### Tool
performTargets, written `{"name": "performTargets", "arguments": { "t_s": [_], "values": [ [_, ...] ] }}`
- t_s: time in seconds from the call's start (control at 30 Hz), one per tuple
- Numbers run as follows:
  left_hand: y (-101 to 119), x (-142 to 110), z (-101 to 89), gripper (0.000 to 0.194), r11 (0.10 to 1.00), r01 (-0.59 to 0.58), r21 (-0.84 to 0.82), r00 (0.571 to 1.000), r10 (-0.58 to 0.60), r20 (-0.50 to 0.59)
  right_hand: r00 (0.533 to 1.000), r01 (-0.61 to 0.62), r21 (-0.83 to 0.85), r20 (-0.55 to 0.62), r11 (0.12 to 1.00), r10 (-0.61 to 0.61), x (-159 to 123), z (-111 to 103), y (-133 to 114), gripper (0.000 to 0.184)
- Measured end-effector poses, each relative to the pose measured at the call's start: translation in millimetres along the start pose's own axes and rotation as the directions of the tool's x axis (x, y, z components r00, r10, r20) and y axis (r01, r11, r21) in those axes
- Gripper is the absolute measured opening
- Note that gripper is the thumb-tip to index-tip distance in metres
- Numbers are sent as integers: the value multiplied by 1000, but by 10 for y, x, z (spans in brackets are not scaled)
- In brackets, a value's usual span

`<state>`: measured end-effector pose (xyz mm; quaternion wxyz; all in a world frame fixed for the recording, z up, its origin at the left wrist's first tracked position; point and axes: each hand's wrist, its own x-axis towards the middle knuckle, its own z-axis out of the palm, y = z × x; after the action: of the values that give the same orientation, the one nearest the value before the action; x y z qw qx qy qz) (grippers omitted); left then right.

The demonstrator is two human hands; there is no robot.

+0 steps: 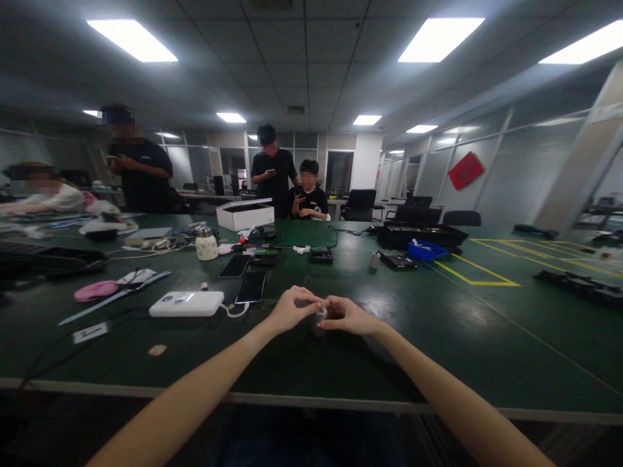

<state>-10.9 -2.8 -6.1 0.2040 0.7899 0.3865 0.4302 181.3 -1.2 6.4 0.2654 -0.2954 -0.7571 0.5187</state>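
Big green table (pixel 438 337) in an open office, cluttered along the far side. Both arms are stretched out so the left hand (pixel 291 310) and right hand (pixel 348 316) meet, fingers pinched together on a small pale object (pixel 320 314) between them, low over the tabletop. White power bank (pixel 186 303) and phones (pixel 251 287) sit just left, out of the way.

Both arms stretch out over a dark green table (pixel 438 337), and the left hand (pixel 291 309) and right hand (pixel 348 316) meet above it, fingertips pinched together on a small object (pixel 321 314) too little to identify. Just left of the hands lie a white power bank (pixel 187 304) with a short cable and two dark phones (pixel 251 286). Farther back stand a small white jar (pixel 206 244), an open white box (pixel 244 215) and a blue tray (pixel 424 250). Several people stand or sit beyond the table, looking at phones.
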Motion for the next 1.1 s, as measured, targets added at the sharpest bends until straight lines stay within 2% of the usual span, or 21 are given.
{"name": "performTargets", "arguments": {
  "t_s": [0.63, 0.83, 1.1],
  "values": [
    [4, 3, -39, 19, 1000, -5, -6, 998, 6, 67, 1000, 15, -21, 5, 1000, -15, 4, -2, 19, 42],
    [-7, 1, -31, 20, 999, 42, -27, 996, -40, 74, 1000, 16, -29, 16, 999, -15, 4, -1, 13, 42],
    [-71, 30, -30, 19, 992, 85, -88, 988, -72, 138, 998, 42, -50, -42, 998, -44, -1, 29, 8, 43]
  ]
}}
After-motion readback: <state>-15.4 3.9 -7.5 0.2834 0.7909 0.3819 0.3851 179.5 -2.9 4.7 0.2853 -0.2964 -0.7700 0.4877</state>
